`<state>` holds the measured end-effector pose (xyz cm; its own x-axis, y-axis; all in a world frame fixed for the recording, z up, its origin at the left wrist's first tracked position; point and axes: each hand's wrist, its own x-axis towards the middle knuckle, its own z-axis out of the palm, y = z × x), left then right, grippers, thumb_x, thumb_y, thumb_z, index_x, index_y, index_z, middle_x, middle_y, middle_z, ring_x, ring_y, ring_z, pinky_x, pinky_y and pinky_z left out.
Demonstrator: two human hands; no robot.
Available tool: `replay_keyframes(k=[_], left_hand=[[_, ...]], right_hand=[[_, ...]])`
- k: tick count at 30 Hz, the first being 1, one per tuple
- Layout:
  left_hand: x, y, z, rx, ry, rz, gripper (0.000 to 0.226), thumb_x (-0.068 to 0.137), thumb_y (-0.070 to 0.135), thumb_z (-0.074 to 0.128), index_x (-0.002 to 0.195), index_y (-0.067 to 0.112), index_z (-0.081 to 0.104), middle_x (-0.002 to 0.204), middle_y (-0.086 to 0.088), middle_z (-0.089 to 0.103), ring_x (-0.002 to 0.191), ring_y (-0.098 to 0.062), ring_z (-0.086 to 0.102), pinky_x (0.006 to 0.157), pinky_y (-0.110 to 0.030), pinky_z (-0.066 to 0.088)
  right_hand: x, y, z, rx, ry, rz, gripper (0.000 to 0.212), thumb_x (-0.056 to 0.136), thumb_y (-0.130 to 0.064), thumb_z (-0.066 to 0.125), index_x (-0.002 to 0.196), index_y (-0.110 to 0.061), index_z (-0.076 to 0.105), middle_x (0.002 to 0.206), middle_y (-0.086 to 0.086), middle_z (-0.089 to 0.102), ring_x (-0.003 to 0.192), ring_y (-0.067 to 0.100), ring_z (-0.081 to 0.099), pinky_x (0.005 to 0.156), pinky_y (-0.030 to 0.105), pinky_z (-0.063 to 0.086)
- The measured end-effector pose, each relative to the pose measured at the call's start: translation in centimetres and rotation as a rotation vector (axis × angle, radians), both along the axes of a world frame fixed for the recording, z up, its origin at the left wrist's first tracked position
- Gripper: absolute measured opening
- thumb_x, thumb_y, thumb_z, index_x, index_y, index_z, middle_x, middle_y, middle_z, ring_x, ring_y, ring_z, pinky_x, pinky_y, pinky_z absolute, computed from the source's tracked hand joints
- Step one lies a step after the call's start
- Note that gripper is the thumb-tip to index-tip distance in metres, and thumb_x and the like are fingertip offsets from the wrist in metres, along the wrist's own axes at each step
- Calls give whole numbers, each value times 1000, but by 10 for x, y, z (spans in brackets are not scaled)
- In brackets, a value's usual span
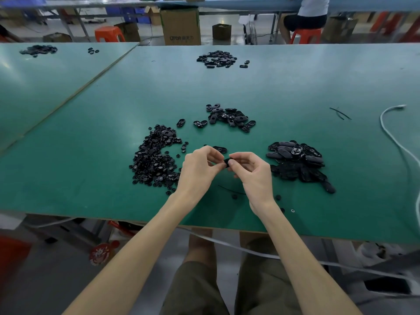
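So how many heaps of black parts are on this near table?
4: left heap of small round parts, right heap, middle heap, far heap near the far edge. A few strays lie loose.

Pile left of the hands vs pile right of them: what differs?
The left pile is small round pieces; the right pile is larger, elongated oval shells. The left pile has far more pieces, scattered loose at its edges; the right pile has fewer, overlapping in a tighter heap. Both are black parts on the green table.
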<state>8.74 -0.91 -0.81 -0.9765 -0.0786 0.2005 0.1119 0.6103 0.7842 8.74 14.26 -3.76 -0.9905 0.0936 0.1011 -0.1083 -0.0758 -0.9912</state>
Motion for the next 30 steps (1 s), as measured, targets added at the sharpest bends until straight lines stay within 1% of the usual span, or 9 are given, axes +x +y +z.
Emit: replay_keyframes(k=[3,5,11,15,18,21,23,26,30], left_hand=[[-2,0,3,-26,-16,-24,13,85,23,84,94,23,74,85,14,72,80,-2,66,74,-20,53],[-3,0,4,-45,-16,-32,13,85,22,83,94,23,74,84,14,72,81,-2,66,76,-21,53],[-9,-1,5,-98,4,-51,13,87,19,80,96,24,71,83,17,70,71,9,56,67,-10,42],[-10,-1,2,-76,30,-55,16,87,18,80,96,21,66,84,14,67,68,0,54,71,-20,44],[-10,-3,-2,-65,71,-86,20,88,17,80,97,21,63,89,11,67,79,-9,59,76,-21,47],[-12,-9,-4,-48,78,-154,20,89,18,79,104,24,67,103,11,68,92,-3,61,80,-9,42],[-15,-13,-3,21,23,-216,19,90,16,78,104,25,71,101,11,73,93,-1,66,81,-8,45],[-16,-16,-3,210,-60,-275,19,88,8,80,97,23,75,92,3,79,89,-14,74,86,-24,57],[-13,-16,-3,448,-151,-270,12,87,13,81,98,15,77,89,-5,80,82,-14,75,74,-20,56]], right_hand=[[0,-1,0,-2,2,0,11,93,-3,75,99,-12,77,91,2,79,88,22,76,77,26,60],[0,-1,0,-3,11,4,11,94,-2,74,99,-12,77,92,3,79,88,22,76,78,26,59],[-1,0,1,-27,7,22,13,92,0,75,99,-11,78,91,4,80,82,16,75,72,21,55],[-1,0,1,-31,7,21,15,92,2,74,97,-12,79,90,4,80,83,17,75,68,19,54],[-1,0,1,-44,8,21,17,92,3,73,97,-12,79,91,6,80,83,16,75,67,18,54],[-2,1,1,-73,5,19,17,93,4,72,99,-10,79,93,8,80,83,16,74,68,21,55],[-2,1,0,-78,9,30,17,94,4,71,99,-9,79,91,7,80,80,17,74,68,23,56],[-3,1,-1,-71,19,41,17,94,3,71,98,-11,79,87,6,79,76,15,71,68,24,55],[-4,3,-3,-55,23,18,13,95,-8,74,98,-18,80,88,4,79,76,14,68,69,25,54]])
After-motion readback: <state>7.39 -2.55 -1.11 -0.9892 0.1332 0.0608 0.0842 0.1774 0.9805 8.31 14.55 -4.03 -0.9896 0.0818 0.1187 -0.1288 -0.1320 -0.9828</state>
